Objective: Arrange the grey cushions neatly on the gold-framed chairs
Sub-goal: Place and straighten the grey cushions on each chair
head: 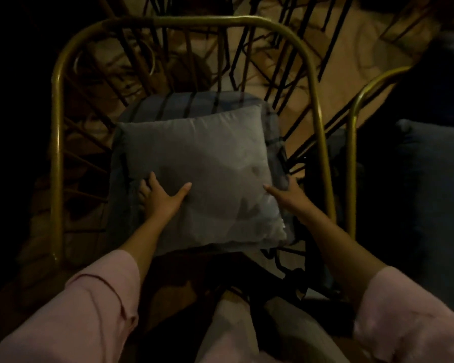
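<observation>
A square grey cushion (202, 174) lies flat on a darker grey seat pad (168, 104) inside a gold-framed chair (57, 132) with black wire sides. My left hand (160, 197) grips the cushion's left edge, thumb on top and fingers tucked under it. On the opposite edge my right hand (288, 195) holds the cushion the same way, its fingers hidden behind the edge. Both arms wear pink sleeves.
A second gold-framed chair (354, 142) stands close on the right with a dark cushion (435, 184) on it. Brown floor shows through the wire frames behind. The scene is dim, and the left side is nearly black.
</observation>
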A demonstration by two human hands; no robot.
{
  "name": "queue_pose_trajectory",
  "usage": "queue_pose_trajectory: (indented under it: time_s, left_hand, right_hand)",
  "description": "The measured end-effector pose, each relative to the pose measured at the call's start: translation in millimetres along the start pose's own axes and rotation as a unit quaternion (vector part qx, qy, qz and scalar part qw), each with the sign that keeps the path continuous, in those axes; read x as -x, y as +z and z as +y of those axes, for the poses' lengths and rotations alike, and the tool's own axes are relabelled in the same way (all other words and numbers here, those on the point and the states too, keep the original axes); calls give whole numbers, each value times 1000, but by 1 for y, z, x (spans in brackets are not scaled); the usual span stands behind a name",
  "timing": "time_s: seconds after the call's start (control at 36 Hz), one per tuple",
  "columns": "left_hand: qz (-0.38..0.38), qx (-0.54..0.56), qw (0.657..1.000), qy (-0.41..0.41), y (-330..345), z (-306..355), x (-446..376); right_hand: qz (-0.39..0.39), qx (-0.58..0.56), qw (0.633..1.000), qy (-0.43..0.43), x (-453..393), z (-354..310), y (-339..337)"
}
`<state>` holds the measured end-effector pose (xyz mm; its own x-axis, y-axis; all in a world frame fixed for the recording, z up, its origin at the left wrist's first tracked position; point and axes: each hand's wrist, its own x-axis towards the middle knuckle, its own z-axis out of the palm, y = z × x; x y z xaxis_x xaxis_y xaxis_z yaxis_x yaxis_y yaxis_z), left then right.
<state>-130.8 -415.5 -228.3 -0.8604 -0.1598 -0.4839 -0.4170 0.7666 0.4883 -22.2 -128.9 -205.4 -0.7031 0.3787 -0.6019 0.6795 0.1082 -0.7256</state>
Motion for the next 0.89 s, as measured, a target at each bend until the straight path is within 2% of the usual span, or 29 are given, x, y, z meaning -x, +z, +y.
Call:
queue_pose_trajectory:
  time_s: [0.08, 0.22, 0.33, 0.44, 0.61, 0.72, 0.89]
  left_hand:
    - [-12, 28, 997, 70, 22, 30, 43]
    - [-83, 34, 979, 184, 69, 86, 116]
    - [-169, 54, 960, 215, 118, 131, 170]
    - [-244, 96, 939, 221, 169, 176, 226]
    - [-312, 150, 920, 184, 245, 228, 301]
    - [-331, 165, 916, 157, 282, 249, 331]
    - [-268, 201, 936, 109, 312, 257, 346]
  right_hand:
    - [106, -12, 994, -18, 34, 4, -35]
    - [233, -71, 968, -65, 85, 19, -129]
    - [406, -70, 901, -133, 131, 37, -217]
    - [512, -79, 849, -101, 160, 73, -303]
    - [539, -96, 837, 29, 177, 146, -407]
    - [489, -98, 862, 87, 176, 190, -450]
    - [376, -184, 897, 144, 167, 227, -477]
